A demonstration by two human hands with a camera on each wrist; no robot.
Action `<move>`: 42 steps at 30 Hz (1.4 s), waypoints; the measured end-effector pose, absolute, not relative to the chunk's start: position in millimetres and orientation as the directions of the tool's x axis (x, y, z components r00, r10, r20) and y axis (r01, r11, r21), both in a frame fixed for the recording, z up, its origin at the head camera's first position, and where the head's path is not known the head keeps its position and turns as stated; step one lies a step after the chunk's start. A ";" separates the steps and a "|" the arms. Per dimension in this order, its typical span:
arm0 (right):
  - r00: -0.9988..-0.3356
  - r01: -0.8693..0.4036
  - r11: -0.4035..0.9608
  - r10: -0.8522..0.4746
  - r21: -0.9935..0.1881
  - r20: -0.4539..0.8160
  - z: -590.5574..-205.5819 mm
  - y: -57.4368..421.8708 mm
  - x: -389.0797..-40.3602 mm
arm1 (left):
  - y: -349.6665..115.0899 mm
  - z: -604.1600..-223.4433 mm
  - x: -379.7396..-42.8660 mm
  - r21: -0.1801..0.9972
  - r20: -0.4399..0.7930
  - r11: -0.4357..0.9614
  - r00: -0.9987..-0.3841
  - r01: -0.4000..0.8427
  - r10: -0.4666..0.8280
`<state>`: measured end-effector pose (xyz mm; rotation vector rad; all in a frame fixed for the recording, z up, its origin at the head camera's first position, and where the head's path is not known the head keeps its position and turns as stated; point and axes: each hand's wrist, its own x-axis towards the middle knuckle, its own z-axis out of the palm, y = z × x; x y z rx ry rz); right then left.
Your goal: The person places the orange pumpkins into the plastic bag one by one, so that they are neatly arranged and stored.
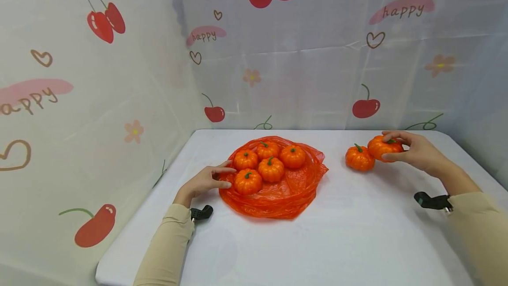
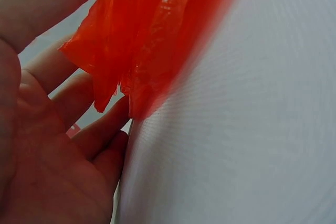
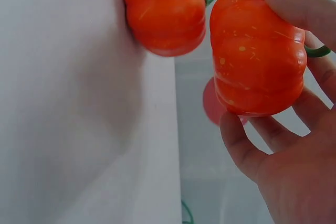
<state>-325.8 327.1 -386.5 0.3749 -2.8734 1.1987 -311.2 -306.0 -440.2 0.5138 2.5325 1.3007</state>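
Note:
My right hand (image 1: 422, 151) grips a small orange toy pumpkin (image 1: 382, 147) with a green stem, thumb and fingertips on opposite sides. In the right wrist view, the held pumpkin (image 3: 257, 51) is raised off the table. Another pumpkin (image 1: 359, 158) sits on the table just left of it. At the left, my left hand (image 1: 204, 182) rests at the left edge of a thin red plastic bag (image 1: 295, 191), fingers and thumb reaching over its rim. Several pumpkins (image 1: 271, 170) lie in the spread bag. The crumpled bag edge (image 2: 142, 35) hangs before the left fingers in the left wrist view.
A white table (image 1: 337, 233) with rounded corners carries everything. Printed sheets with cherries, hearts and lettering form a back wall (image 1: 309, 69) and a left wall (image 1: 79, 122) around it. Dark camera mounts (image 1: 432, 201) stick out from both sleeves.

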 end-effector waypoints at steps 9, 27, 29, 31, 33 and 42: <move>-0.954 -0.288 0.679 -0.267 -0.676 0.138 -372.8 304.0 -314.5 | -307.0 -442.6 -312.0 0.815 -0.057 0.543 -0.906 0.201 0.420; -0.895 -0.399 0.595 -0.420 -0.698 0.153 -349.6 256.3 -305.0 | -306.7 -442.5 -311.0 0.825 -0.067 0.534 -0.908 0.183 0.415; -0.888 -0.409 0.588 -0.432 -0.698 0.156 -348.2 252.1 -304.9 | -306.7 -442.3 -310.9 0.823 -0.067 0.537 -0.908 0.185 0.414; -0.881 -0.419 0.580 -0.446 -0.699 0.159 -347.9 247.8 -305.2 | -306.4 -441.7 -311.0 0.820 -0.063 0.540 -0.908 0.189 0.414; -0.874 -0.428 0.571 -0.457 -0.701 0.162 -348.4 243.3 -305.3 | -306.2 -441.3 -311.4 0.819 -0.062 0.541 -0.908 0.192 0.415; -0.834 -0.472 0.504 -0.520 -0.723 0.183 -349.9 220.6 -307.8 | -306.5 -441.7 -312.7 0.822 -0.056 0.534 -0.904 0.199 0.424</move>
